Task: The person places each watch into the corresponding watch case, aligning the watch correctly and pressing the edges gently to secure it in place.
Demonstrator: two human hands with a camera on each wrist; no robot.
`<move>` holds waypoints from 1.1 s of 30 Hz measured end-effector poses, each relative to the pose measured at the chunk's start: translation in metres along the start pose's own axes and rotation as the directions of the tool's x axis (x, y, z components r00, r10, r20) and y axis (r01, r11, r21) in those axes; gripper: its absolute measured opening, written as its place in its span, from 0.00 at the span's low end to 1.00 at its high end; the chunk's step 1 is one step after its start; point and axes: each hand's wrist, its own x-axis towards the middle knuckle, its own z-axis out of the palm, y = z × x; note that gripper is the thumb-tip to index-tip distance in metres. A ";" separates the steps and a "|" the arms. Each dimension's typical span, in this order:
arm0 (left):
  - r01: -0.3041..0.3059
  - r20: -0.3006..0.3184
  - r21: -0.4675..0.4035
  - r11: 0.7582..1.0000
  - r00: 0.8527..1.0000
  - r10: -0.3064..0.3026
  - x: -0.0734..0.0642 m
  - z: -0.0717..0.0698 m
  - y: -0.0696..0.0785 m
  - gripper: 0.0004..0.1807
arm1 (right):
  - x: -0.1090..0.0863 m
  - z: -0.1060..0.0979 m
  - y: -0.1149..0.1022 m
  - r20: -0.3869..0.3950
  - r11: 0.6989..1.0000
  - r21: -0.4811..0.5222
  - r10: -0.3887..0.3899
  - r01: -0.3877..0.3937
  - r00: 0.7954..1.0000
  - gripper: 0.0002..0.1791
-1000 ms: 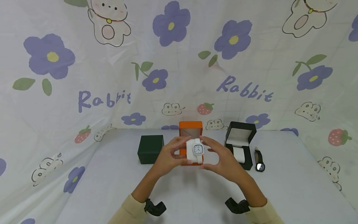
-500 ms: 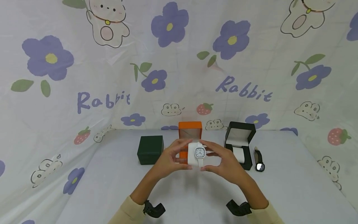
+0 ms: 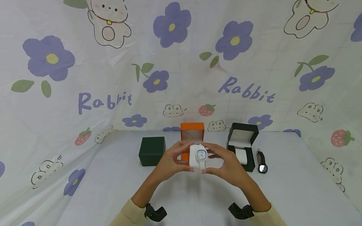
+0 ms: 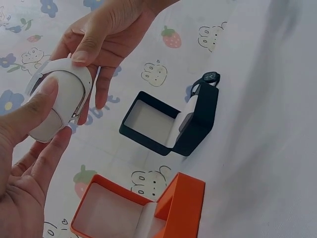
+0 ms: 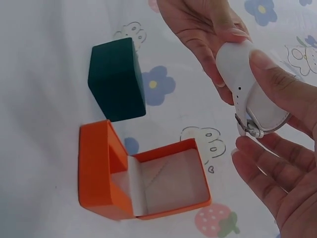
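A white wristwatch (image 3: 201,154) is strapped round a white cushion (image 3: 193,157), held up by both hands in front of the open orange box (image 3: 192,126). My left hand (image 3: 172,159) grips the cushion's left end between thumb and fingers. My right hand (image 3: 226,158) pinches the other end, by the watch, with fingers above and thumb below. The strap's buckle (image 5: 243,123) shows on the underside in the right wrist view. Inside the orange box, the part seen in the left wrist view shows a hollow base (image 4: 166,208).
A closed dark green box (image 3: 152,151) stands to the left. On the right is an open black box (image 3: 244,127) with a white cushion (image 3: 241,156) inside, and a black wristwatch (image 3: 262,163) lies beside it. A patterned cloth (image 3: 181,62) hangs behind the white table (image 3: 118,188).
Both hands have brought the cushion and watch slightly nearer the person, with the watch face turned a little. Between the last two frames they barely move. The boxes stay put.
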 end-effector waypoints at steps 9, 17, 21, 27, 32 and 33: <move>-0.012 0.005 -0.005 1.000 1.000 0.012 -0.001 0.001 0.003 0.46 | 0.000 0.005 -0.005 -0.031 1.000 0.014 -0.011 0.011 0.999 0.51; -0.018 0.032 -0.034 0.999 0.999 0.019 -0.001 0.003 0.006 0.45 | -0.001 0.006 -0.005 -0.013 1.000 0.024 0.009 -0.009 1.000 0.49; -0.017 0.024 -0.049 0.999 1.000 0.018 -0.002 0.004 0.006 0.45 | -0.002 0.007 -0.006 -0.010 0.996 0.084 0.031 -0.030 0.999 0.47; -0.014 0.025 -0.051 0.999 1.000 0.016 -0.004 0.007 0.004 0.44 | -0.004 0.010 -0.008 -0.026 0.977 0.207 0.050 -0.044 0.998 0.42; -0.020 0.020 -0.033 0.999 1.000 0.021 -0.004 0.008 0.006 0.45 | -0.003 0.010 -0.021 -0.042 0.970 0.236 0.077 -0.065 0.996 0.42; -0.017 0.018 -0.024 1.000 1.000 0.018 -0.004 0.008 0.007 0.45 | -0.003 0.010 -0.021 -0.042 0.968 0.241 0.083 -0.071 0.996 0.42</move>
